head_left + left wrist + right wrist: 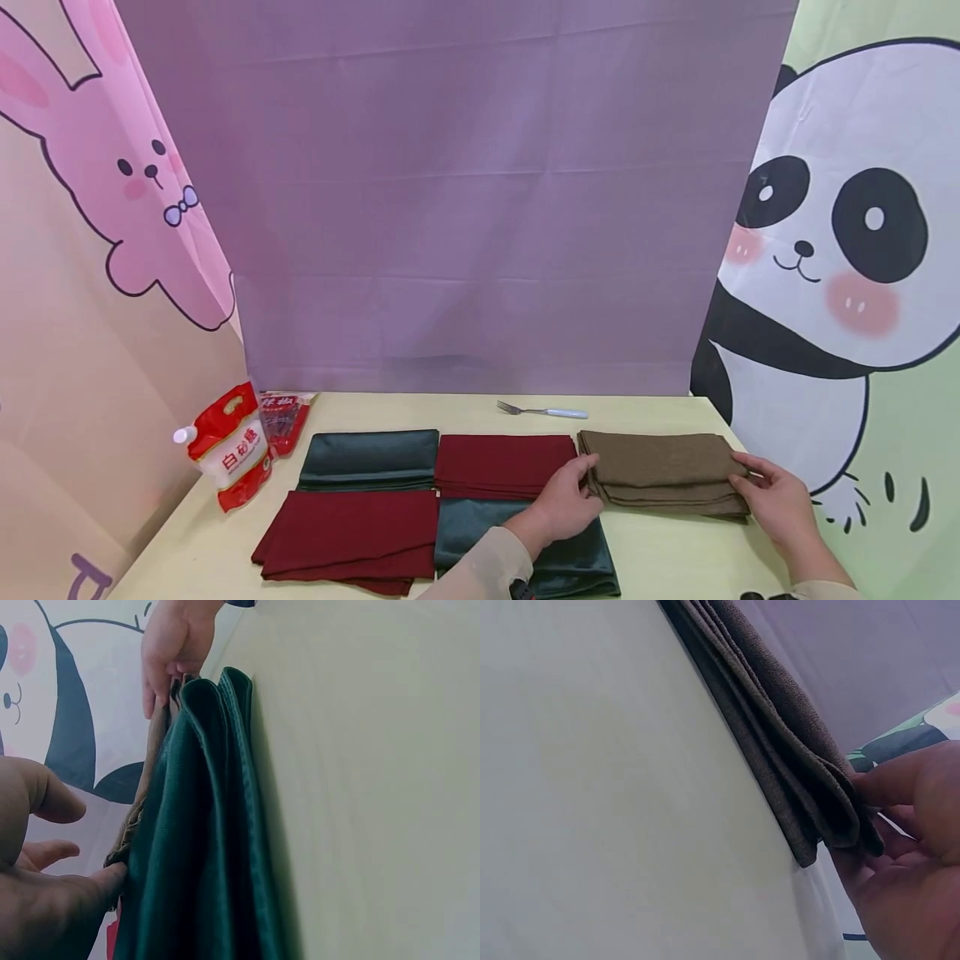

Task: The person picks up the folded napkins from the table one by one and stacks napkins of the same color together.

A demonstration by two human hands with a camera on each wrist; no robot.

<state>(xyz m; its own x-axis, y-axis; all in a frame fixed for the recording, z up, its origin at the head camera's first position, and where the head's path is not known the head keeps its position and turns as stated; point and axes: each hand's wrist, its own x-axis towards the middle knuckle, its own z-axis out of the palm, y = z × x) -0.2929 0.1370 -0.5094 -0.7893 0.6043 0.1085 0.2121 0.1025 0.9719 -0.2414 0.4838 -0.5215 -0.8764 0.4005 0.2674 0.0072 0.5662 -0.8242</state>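
Note:
A folded brown cloth [660, 458] lies in layers at the right of the table. My right hand [780, 500] pinches its right end, and in the right wrist view the thumb [889, 784] presses against the stacked folds. At the left end of the brown cloth, my left hand [558, 508] touches the edge with a fingertip, its other fingers spread loosely apart. Below the left wrist lies a folded dark green cloth [472, 529], partly covered by the arm. Behind it is a folded dark red cloth [498, 458], close beside the left fingers.
Farther left lie another dark green cloth [371, 458] and a larger red one [352, 533], both folded. A red and white pouch [232, 450] with a spout and a red packet [285, 421] stand at the left edge. A fork [543, 411] lies at the back.

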